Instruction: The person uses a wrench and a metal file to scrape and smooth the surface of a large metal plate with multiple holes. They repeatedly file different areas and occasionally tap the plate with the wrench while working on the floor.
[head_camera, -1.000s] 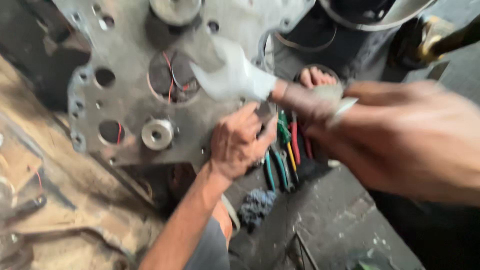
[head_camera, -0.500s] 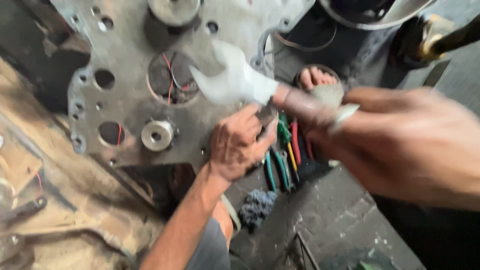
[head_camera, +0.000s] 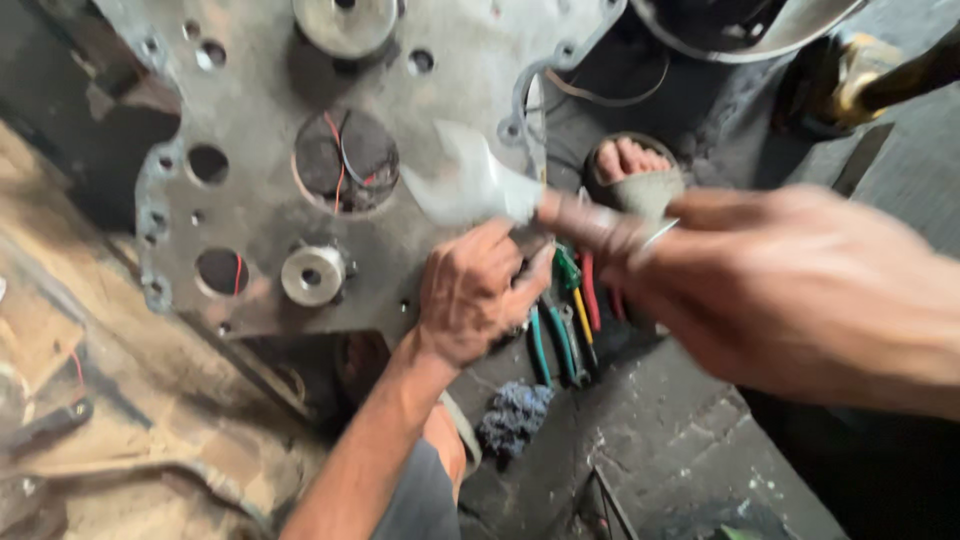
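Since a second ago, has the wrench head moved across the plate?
No. The wrench sits just right of the wired hole in the plate, as before.

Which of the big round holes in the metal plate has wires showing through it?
The large central hole, just left of the wrench head: red and dark wires cross it. The smaller holes at the plate's left edge look mostly dark.

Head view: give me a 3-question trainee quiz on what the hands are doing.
1. True or false: the right hand holds an open-ended wrench.
2. Where does the left hand rest? A) on the metal plate's lower edge B) on the blue rag C) on the round boss
3. What lies on the floor just right of the left hand?

Key: 1 true; 2 A; 3 tools with coloured handles.
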